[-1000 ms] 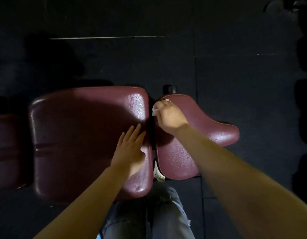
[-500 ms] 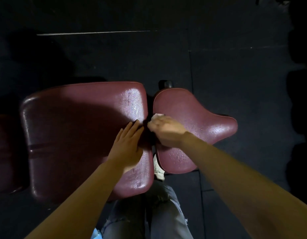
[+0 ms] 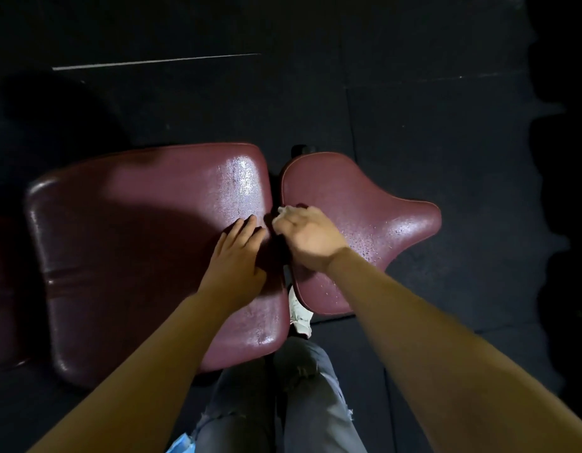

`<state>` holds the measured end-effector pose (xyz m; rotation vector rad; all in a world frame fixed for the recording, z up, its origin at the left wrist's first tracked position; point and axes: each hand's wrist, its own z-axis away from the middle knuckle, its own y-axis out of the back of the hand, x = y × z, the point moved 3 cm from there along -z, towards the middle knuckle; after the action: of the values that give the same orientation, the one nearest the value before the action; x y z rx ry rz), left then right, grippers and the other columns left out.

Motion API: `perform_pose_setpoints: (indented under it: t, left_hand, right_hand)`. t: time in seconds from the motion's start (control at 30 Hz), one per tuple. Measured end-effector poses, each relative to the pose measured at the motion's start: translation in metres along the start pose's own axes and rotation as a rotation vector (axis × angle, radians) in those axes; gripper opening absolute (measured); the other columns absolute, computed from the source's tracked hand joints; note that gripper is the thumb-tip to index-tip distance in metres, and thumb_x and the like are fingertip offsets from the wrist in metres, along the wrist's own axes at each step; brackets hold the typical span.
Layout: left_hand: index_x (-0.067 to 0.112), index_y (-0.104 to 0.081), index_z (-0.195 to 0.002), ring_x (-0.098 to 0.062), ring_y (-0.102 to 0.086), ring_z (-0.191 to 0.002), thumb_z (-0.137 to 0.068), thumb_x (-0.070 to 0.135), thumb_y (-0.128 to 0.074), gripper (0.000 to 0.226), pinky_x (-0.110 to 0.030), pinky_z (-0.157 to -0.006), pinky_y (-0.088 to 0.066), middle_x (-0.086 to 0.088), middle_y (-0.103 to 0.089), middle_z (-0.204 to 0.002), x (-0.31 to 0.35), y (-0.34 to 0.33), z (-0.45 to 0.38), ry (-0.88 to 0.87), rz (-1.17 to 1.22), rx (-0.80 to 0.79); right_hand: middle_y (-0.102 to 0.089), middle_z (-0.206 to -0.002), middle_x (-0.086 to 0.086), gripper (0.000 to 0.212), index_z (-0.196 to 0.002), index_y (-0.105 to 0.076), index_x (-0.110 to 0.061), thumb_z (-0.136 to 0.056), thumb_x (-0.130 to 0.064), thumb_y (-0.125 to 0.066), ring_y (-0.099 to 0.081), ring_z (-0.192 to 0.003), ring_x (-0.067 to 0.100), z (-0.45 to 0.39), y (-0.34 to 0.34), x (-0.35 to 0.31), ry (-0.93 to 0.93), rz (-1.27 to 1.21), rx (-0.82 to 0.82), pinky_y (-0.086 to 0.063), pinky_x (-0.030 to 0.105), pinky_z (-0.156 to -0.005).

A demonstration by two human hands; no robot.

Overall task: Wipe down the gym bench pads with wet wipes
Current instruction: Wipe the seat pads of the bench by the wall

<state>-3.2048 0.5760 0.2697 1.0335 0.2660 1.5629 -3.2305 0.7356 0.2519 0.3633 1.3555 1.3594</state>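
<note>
a white wet wipe is bunched up under the fingers of the right hand, only a small crumpled corner showing past the fingertips. the hand grips it against the near-left edge of the maroon seat pad, a curved, tapering cushion whose surface right of the grip glistens with scattered droplets. just left of the grip, across a narrow dark gap, lies the larger maroon back pad, flat and roughly rectangular, with a wet shiny streak just beyond and left of the grip.
</note>
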Motion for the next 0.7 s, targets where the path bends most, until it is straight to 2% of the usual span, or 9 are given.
perform_pose_setpoints:
  t: [0.1, 0.2, 0.27, 0.3, 0.37, 0.43, 0.47, 0.6, 0.7]
  left_hand:
    - [0.015, -0.024, -0.155, -0.017, 0.004, -0.152, -0.084, 0.013, -0.056, 0.078, -0.04, -0.122, -0.002, -0.001, -0.005, -0.166, -0.002, 0.002, 0.002, -0.016, 0.009, -0.008]
    - [0.015, -0.022, -0.155, -0.018, 0.006, -0.152, -0.084, 0.013, -0.056, 0.078, -0.04, -0.122, 0.0, -0.002, -0.002, -0.166, -0.001, 0.0, 0.003, -0.025, -0.005, -0.01]
    - [0.016, -0.022, -0.155, -0.017, 0.008, -0.152, -0.085, 0.014, -0.055, 0.078, -0.04, -0.121, 0.002, -0.002, 0.0, -0.166, -0.002, -0.002, 0.003, -0.029, -0.013, -0.007]
    - [0.016, -0.022, -0.155, -0.017, 0.009, -0.151, -0.085, 0.013, -0.055, 0.078, -0.04, -0.121, 0.002, -0.001, 0.0, -0.166, -0.003, -0.003, 0.003, -0.035, -0.011, -0.006]
    - [0.016, -0.023, -0.155, -0.016, 0.009, -0.151, -0.085, 0.013, -0.054, 0.077, -0.039, -0.121, 0.003, -0.001, -0.001, -0.166, -0.004, -0.004, 0.003, -0.045, 0.002, 0.011]
    - [0.015, -0.024, -0.155, -0.016, 0.008, -0.151, -0.084, 0.014, -0.055, 0.077, -0.039, -0.122, 0.004, -0.001, -0.001, -0.166, -0.003, -0.005, 0.004, -0.048, 0.007, 0.03]
    - [0.015, -0.025, -0.155, -0.016, 0.008, -0.152, -0.084, 0.015, -0.056, 0.077, -0.039, -0.122, 0.003, -0.001, -0.001, -0.166, -0.003, -0.007, 0.005, -0.048, -0.001, 0.037]
    - [0.015, -0.025, -0.155, -0.018, 0.002, -0.152, -0.082, 0.017, -0.056, 0.079, -0.04, -0.122, 0.001, -0.001, -0.005, -0.166, 0.0, -0.008, 0.003, -0.028, -0.034, 0.048]
    - [0.015, -0.025, -0.155, -0.017, 0.0, -0.152, -0.083, 0.017, -0.052, 0.077, -0.04, -0.122, -0.002, -0.001, -0.008, -0.165, -0.004, -0.006, 0.001, -0.034, -0.01, 0.035]
  right_hand:
    - [-0.075, -0.101, 0.003, 0.028, -0.089, -0.075, -0.017, -0.071, 0.001, -0.063, -0.069, -0.094, 0.024, 0.033, 0.033, 0.056, -0.242, -0.013, 0.269, -0.043, 0.023, -0.09]
    - [-0.072, -0.1, 0.014, 0.031, -0.098, -0.072, -0.012, -0.079, -0.008, -0.047, -0.064, -0.09, 0.037, 0.106, 0.055, 0.128, -0.759, 0.156, 0.372, -0.048, 0.039, -0.082]
    - [-0.067, -0.099, 0.024, 0.027, -0.101, -0.065, -0.001, -0.085, -0.008, -0.045, -0.061, -0.092, 0.043, 0.148, 0.054, 0.153, -1.103, 0.1, 0.446, -0.047, 0.044, -0.081]
    - [-0.065, -0.102, 0.026, 0.026, -0.104, -0.062, 0.001, -0.088, -0.009, -0.044, -0.059, -0.096, 0.044, 0.159, 0.05, 0.157, -1.229, 0.031, 0.467, -0.046, 0.044, -0.083]
    - [-0.065, -0.104, 0.023, 0.023, -0.104, -0.059, -0.002, -0.09, -0.01, -0.043, -0.059, -0.098, 0.042, 0.156, 0.041, 0.148, -1.314, -0.06, 0.535, -0.046, 0.043, -0.083]
    - [-0.067, -0.096, 0.018, 0.019, -0.097, -0.061, -0.006, -0.088, -0.006, -0.045, -0.062, -0.09, 0.038, 0.125, 0.036, 0.118, -1.205, -0.07, 0.609, -0.048, 0.038, -0.078]
    - [-0.066, -0.092, 0.018, 0.019, -0.094, -0.063, -0.006, -0.085, -0.002, -0.046, -0.062, -0.086, 0.036, 0.102, 0.03, 0.098, -1.058, -0.048, 0.6, -0.048, 0.036, -0.074]
    - [-0.064, -0.086, 0.014, 0.023, -0.095, -0.063, -0.005, -0.072, -0.007, -0.058, -0.06, -0.08, 0.033, 0.019, -0.014, -0.015, -0.404, 0.049, 0.193, -0.042, 0.036, -0.065]
    - [-0.071, -0.108, 0.011, 0.033, -0.111, -0.068, -0.007, -0.078, -0.011, -0.066, -0.063, -0.1, 0.029, 0.025, -0.018, -0.028, -0.074, 0.028, 0.099, -0.042, 0.033, -0.082]
